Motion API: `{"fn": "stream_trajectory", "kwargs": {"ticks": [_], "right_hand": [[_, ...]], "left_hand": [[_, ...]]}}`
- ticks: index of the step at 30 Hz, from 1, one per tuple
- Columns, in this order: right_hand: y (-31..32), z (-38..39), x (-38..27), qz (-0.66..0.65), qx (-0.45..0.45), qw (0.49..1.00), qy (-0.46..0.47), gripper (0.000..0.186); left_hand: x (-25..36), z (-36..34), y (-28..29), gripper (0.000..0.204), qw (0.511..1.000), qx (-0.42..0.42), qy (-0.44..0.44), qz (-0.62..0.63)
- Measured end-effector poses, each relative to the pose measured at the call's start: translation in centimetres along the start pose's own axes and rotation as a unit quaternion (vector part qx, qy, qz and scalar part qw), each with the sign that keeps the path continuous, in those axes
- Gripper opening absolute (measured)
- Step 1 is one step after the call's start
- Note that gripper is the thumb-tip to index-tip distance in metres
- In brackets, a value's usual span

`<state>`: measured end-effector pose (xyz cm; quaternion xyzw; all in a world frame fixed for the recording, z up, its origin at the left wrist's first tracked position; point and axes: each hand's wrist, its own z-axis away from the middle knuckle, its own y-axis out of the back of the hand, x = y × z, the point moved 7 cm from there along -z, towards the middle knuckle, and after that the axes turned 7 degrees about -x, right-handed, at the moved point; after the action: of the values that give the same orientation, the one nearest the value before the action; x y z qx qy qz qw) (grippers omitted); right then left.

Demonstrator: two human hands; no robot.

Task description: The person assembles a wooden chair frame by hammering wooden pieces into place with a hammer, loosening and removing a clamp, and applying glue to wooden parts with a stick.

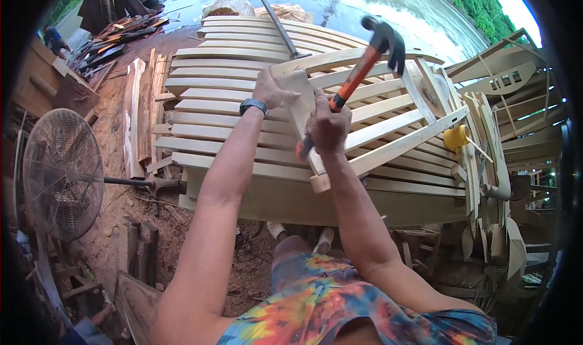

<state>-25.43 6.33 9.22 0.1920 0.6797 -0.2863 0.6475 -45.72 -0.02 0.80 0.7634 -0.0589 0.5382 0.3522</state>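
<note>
My right hand (328,126) is closed round the orange-and-black handle of a claw hammer (357,75). The hammer's dark head is raised up and to the right, above a pale wooden frame (388,130) of curved and straight pieces. My left hand (271,93) grips a flat wooden board (299,105) at the frame's left end, thumb toward the right and some fingers hidden. Under the frame lies a broad row of long pale wooden slats (212,106). Part of the hammer's lower grip shows below my right fist, in front of the board.
A long metal bar (276,23) lies across the slats' far side. At the right stand a yellow container (455,137) and upright boards (486,144). A large caged fan (64,175) stands left, near loose timber (132,108). Water (340,5) lies beyond.
</note>
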Motion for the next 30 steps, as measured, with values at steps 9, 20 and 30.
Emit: {"fn": "stream_trajectory", "kwargs": {"ticks": [9, 20, 30], "right_hand": [[-0.9, -0.1, 0.8, 0.042, -0.022, 0.998, -0.043, 0.037], [-1.4, 0.3, 3.5, 0.084, -0.038, 0.987, -0.135, 0.038], [-1.1, 0.4, 5.3, 0.118, -0.081, 0.948, -0.285, 0.035]], "left_hand": [[0.5, 0.4, 0.2, 0.101, 1.000, -0.005, 0.006, -0.026], [0.0, 0.2, 0.3, 0.094, 0.998, 0.008, 0.028, -0.047], [0.6, 0.4, 0.8, 0.097, 0.999, 0.016, 0.015, -0.048]]}}
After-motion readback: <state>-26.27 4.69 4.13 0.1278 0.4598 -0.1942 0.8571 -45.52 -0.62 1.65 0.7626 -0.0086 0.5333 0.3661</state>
